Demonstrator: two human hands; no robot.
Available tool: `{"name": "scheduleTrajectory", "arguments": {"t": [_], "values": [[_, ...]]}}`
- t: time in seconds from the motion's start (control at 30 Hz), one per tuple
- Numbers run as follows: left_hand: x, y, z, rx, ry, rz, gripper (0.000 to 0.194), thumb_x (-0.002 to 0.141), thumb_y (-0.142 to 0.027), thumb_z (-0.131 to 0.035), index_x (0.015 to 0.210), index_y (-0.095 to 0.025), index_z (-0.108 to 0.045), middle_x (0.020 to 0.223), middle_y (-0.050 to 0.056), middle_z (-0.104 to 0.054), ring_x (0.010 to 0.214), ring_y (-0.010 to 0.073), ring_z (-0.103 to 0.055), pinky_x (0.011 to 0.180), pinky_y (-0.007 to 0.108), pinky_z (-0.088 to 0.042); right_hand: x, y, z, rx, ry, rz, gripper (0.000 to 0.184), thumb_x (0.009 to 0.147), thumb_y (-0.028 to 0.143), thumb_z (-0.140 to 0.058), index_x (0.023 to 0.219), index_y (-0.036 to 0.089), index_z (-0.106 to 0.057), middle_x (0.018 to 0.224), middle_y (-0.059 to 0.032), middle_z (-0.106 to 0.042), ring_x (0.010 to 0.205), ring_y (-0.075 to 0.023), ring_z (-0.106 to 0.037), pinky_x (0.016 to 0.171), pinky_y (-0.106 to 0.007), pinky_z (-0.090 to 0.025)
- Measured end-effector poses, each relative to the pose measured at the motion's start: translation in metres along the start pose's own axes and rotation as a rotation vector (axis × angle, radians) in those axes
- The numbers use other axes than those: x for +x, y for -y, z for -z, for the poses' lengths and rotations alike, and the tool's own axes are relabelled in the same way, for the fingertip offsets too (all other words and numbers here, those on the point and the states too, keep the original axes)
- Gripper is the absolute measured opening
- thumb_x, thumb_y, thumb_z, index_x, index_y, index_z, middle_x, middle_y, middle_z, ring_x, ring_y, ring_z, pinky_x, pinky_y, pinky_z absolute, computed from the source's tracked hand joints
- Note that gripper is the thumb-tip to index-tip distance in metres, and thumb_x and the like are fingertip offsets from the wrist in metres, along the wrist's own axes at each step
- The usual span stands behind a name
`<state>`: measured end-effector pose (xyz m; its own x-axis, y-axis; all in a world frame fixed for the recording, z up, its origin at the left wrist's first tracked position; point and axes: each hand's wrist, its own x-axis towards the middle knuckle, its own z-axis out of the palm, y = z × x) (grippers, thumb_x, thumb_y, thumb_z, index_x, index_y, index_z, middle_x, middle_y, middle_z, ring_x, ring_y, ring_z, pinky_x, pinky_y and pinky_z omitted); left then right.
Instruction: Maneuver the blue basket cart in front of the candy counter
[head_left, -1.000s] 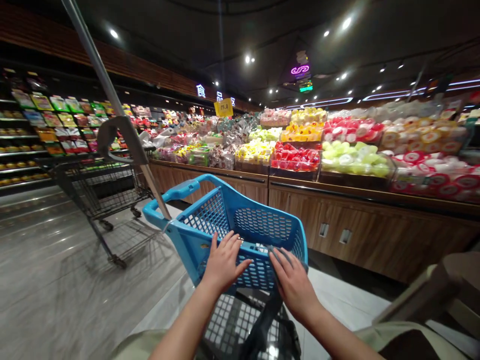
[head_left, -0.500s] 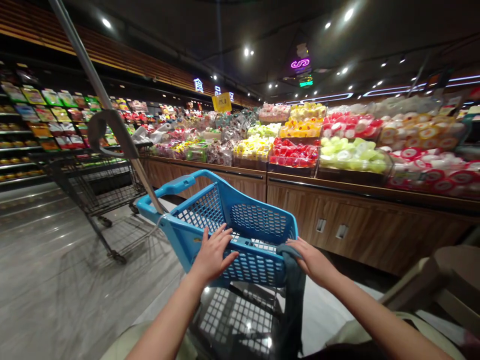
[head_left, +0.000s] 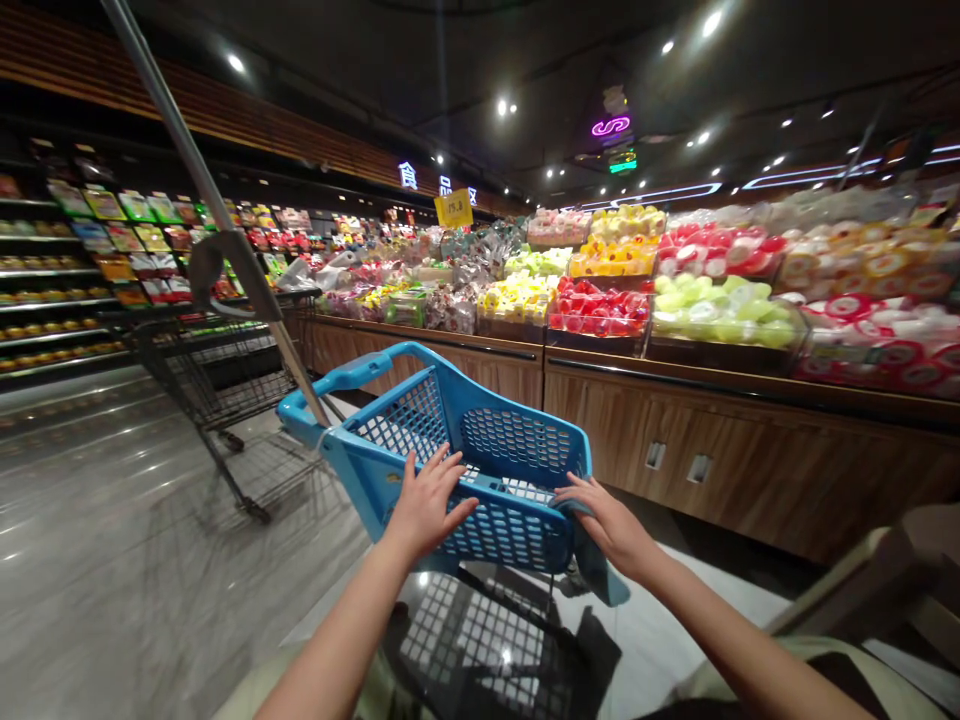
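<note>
A blue plastic shopping cart basket [head_left: 510,515] with a lattice wall stands in front of me. My left hand [head_left: 431,505] rests on its near rim with fingers spread, holding nothing. At the basket's right corner, my right hand [head_left: 604,515] presses a grey-blue cloth [head_left: 601,575] against the rim, fingers curled over it. Part of the cloth hangs below that hand, swung out to the right. The palm hides the rest of it. The cart's blue handle [head_left: 360,372] is at the far left end of the basket.
A grey pole [head_left: 176,130] rises from the cart's handle end. A black wire cart [head_left: 232,385] stands behind at left. Beyond is a wooden counter [head_left: 607,410] stacked with colourful packaged sweets [head_left: 720,310]. Stocked shelves [head_left: 45,300] line the left; a brown seat-like object [head_left: 900,570] is at right.
My right hand has shifted slightly left along the rim. The cloth, which hung long and straight down, now hangs shorter and flares right. My left hand stays in place.
</note>
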<state>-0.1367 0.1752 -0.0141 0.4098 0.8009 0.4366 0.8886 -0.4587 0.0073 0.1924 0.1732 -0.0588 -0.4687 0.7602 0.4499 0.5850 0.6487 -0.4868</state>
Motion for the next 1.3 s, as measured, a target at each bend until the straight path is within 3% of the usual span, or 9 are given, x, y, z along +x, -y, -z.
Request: {"name": "scheduleTrajectory", "arguments": {"t": [0.13, 0.3, 0.4, 0.53, 0.67, 0.9, 1.07, 1.13, 1.3], "values": [[0.003, -0.012, 0.002, 0.053, -0.032, 0.007, 0.066, 0.091, -0.062, -0.042, 0.143, -0.022, -0.042, 0.153, 0.013, -0.037, 0.144, 0.0330, -0.026, 0.112, 0.068, -0.011, 0.018, 0.014, 0.018, 0.034, -0.116, -0.019, 0.039, 0.096, 0.028, -0.036, 0.126, 0.022, -0.060, 0.131, -0.0075, -0.060, 0.130, -0.0231, -0.049, 0.110, -0.048, -0.039], [0.015, -0.059, 0.018, 0.056, -0.154, -0.016, 0.085, 0.085, -0.068, -0.048, 0.150, -0.017, -0.031, 0.159, 0.018, -0.016, 0.146, 0.0370, -0.013, 0.112, 0.067, -0.002, 0.042, 0.046, 0.040, -0.211, -0.253, 0.038, 0.044, 0.095, 0.025, -0.036, 0.136, 0.024, -0.051, 0.139, -0.0071, -0.054, 0.140, -0.0264, -0.034, 0.113, -0.060, -0.023], [0.022, -0.089, 0.029, 0.046, -0.232, -0.042, 0.091, 0.081, -0.069, -0.052, 0.150, -0.014, -0.030, 0.159, 0.019, -0.013, 0.147, 0.0380, -0.010, 0.113, 0.064, 0.003, 0.059, 0.069, 0.041, -0.354, -0.296, 0.063, 0.050, 0.094, 0.024, -0.038, 0.144, 0.023, -0.042, 0.146, -0.0089, -0.046, 0.144, -0.0280, -0.023, 0.114, -0.064, -0.015], [0.025, -0.110, 0.031, 0.033, -0.279, -0.032, 0.090, 0.079, -0.069, -0.055, 0.145, -0.010, -0.040, 0.158, 0.019, -0.018, 0.147, 0.0381, -0.012, 0.115, 0.063, 0.003, 0.081, 0.090, 0.036, -0.403, -0.315, -0.015, 0.050, 0.096, 0.026, -0.036, 0.145, 0.020, -0.040, 0.148, -0.0111, -0.043, 0.144, -0.0288, -0.024, 0.113, -0.063, -0.017], [0.018, -0.114, 0.018, 0.023, -0.293, 0.083, 0.075, 0.083, -0.064, -0.053, 0.136, -0.011, -0.051, 0.158, 0.018, -0.019, 0.147, 0.0363, -0.014, 0.115, 0.064, -0.001, 0.094, 0.102, 0.038, -0.409, -0.358, -0.040, 0.047, 0.097, 0.030, -0.035, 0.142, 0.019, -0.044, 0.146, -0.0115, -0.046, 0.143, -0.0289, -0.027, 0.113, -0.062, -0.017], [0.008, -0.108, 0.008, -0.025, -0.325, 0.208, 0.067, 0.087, -0.057, -0.053, 0.135, -0.011, -0.051, 0.158, 0.021, -0.016, 0.146, 0.0379, -0.016, 0.113, 0.066, -0.013, 0.108, 0.116, 0.066, -0.333, -0.440, 0.062, 0.047, 0.098, 0.030, -0.032, 0.143, 0.021, -0.042, 0.146, -0.0096, -0.045, 0.144, -0.0268, -0.025, 0.114, -0.059, -0.019], [0.013, -0.101, 0.011, -0.173, -0.223, 0.275, 0.032, 0.092, -0.038, -0.050, 0.115, -0.024, -0.067, 0.155, 0.012, -0.033, 0.144, 0.0342, -0.026, 0.109, 0.070, -0.022, 0.123, 0.122, 0.092, -0.271, -0.497, 0.090, 0.045, 0.099, 0.035, -0.033, 0.139, 0.020, -0.048, 0.142, -0.0088, -0.050, 0.141, -0.0278, -0.032, 0.112, -0.057, -0.026], [0.017, -0.099, 0.015, -0.293, -0.184, 0.294, 0.029, 0.094, -0.028, -0.046, 0.112, -0.027, -0.069, 0.151, 0.008, -0.040, 0.142, 0.0313, -0.032, 0.107, 0.069, -0.028, 0.128, 0.120, 0.101, -0.295, -0.493, 0.061, 0.044, 0.099, 0.036, -0.032, 0.135, 0.019, -0.053, 0.139, -0.0097, -0.053, 0.139, -0.0297, -0.034, 0.112, -0.057, -0.028], [0.028, -0.098, 0.030, -0.529, -0.211, 0.253, 0.023, 0.089, -0.038, -0.056, 0.095, -0.026, -0.075, 0.149, 0.007, -0.044, 0.137, 0.0301, -0.040, 0.106, 0.059, -0.038, 0.134, 0.112, 0.110, -0.332, -0.476, -0.007, 0.044, 0.100, 0.036, -0.030, 0.123, 0.016, -0.062, 0.127, -0.0106, -0.063, 0.131, -0.0307, -0.046, 0.108, -0.051, -0.035]]}}
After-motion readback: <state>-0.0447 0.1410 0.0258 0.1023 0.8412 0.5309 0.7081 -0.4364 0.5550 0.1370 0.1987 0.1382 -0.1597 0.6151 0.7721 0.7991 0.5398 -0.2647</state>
